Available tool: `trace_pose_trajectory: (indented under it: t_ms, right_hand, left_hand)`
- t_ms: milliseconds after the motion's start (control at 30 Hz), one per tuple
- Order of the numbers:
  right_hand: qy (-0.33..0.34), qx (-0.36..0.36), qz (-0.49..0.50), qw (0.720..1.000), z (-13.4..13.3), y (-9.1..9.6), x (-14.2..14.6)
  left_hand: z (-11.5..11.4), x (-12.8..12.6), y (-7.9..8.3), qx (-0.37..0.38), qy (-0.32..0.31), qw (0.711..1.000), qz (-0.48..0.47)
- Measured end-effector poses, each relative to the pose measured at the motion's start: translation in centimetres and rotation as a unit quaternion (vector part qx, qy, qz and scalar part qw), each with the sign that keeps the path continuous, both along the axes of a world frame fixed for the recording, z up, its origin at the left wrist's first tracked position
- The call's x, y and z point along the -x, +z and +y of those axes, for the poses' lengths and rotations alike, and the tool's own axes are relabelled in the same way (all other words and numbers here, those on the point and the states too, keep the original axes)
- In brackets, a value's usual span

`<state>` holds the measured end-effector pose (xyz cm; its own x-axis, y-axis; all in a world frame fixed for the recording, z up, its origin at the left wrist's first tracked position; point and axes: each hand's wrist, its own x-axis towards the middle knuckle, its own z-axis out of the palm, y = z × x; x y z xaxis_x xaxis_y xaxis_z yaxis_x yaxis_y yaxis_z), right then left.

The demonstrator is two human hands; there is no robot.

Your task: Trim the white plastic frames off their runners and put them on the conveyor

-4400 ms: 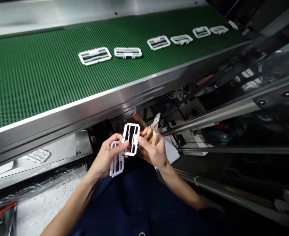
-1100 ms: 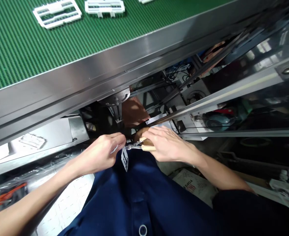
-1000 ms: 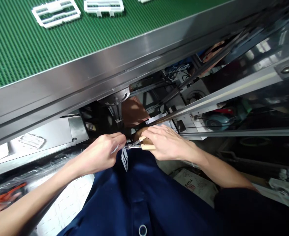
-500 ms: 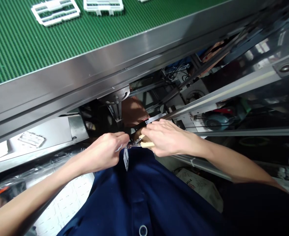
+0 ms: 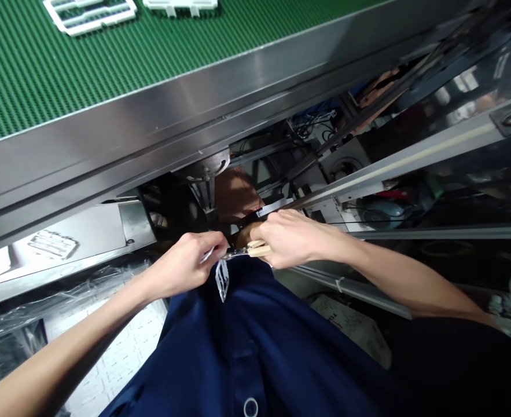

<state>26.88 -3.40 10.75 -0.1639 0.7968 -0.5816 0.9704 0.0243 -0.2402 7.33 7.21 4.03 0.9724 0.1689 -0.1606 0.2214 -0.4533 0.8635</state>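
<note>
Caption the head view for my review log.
Left hand holds a white plastic frame to the cutters in the right hand.

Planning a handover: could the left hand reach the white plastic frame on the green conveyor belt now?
Probably not: the left hand is occupied with a white plastic piece at the wood-handled cutters, and the stainless steel belt rail separates it from the white plastic frame.

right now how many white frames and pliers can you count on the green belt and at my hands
white plastic frames on the green belt: 2
white plastic frame under the left hand: 1
wood-handled pliers in the right hand: 1
total: 4
</note>
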Motion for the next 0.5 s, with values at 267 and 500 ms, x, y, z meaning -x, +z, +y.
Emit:
trace_pose_trajectory:
  t_ms: [267, 500]
  right_hand:
    - [-0.199, 0.006, 0.024, 0.98, -3.1, -2.8, -2.3]
    - [-0.308, -0.094, 0.066, 0.945, -4.6, -4.6, -1.2]
  left_hand:
    - [-1.3, 0.8, -3.7, 0.255, 0.092, 0.962, -0.005]
    - [-2.5, -0.2, -6.3, 0.523, 0.271, 0.808, -0.012]
